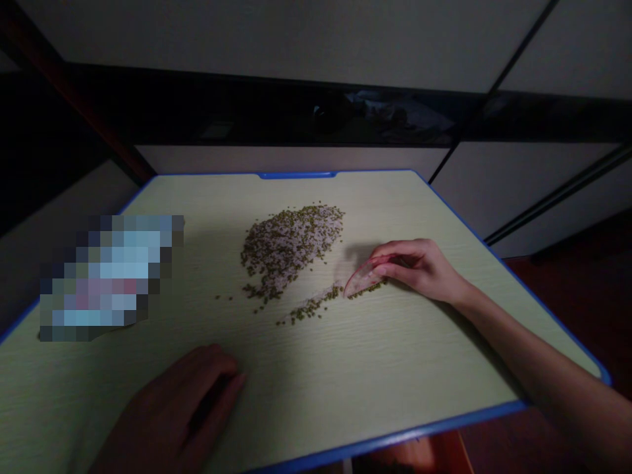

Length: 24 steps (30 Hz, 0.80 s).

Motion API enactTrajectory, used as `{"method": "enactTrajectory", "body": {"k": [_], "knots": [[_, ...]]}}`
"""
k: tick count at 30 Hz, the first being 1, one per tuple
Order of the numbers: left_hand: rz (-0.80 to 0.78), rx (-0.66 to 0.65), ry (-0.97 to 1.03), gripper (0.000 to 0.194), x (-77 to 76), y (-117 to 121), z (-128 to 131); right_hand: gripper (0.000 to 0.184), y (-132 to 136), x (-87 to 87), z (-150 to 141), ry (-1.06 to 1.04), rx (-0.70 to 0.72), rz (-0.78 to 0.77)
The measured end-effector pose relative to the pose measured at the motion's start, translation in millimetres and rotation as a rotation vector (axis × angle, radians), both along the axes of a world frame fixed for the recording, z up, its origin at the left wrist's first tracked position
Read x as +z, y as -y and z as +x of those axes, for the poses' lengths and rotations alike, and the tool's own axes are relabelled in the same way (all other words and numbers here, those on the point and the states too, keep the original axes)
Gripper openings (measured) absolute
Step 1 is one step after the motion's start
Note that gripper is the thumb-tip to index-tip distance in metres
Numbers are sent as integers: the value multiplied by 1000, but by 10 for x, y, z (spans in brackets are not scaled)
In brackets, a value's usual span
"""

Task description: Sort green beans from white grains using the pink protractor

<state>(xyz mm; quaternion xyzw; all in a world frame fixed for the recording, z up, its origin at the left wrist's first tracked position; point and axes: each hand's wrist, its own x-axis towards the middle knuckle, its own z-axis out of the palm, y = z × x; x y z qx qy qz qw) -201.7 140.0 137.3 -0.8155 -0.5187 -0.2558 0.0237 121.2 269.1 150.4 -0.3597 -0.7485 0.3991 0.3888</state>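
My right hand point(417, 266) pinches a thin, clear curved piece of plastic with a red rim point(363, 276) between thumb and fingers. Its lower edge touches the table beside a short line of small green beans point(316, 306). Left of this hand, a larger pile of green beans mixed with pale grains point(293, 247) spreads over the table. My left hand point(182, 401) rests near the front edge, in shadow, its fingers curled toward the thumb and nothing visible in them.
The pale wood-patterned table point(395, 368) has a blue rim. A blurred-out flat item point(113, 276), mostly light blue, lies at the left. Behind the table stand pale cabinet panels point(276, 39) with a dark glossy band. An orange-brown box-like thing point(424, 454) shows below the front edge.
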Motion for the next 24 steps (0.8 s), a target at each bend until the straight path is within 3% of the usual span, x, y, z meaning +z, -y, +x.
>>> {"method": "enactTrajectory", "body": {"k": [12, 24], "knots": [[-4, 1, -33, 24, -26, -1, -15, 11, 37, 39, 63, -34, 97, -213], [-9, 9, 5, 28, 36, -22, 30, 9, 94, 76, 87, 2, 197, -303]]}}
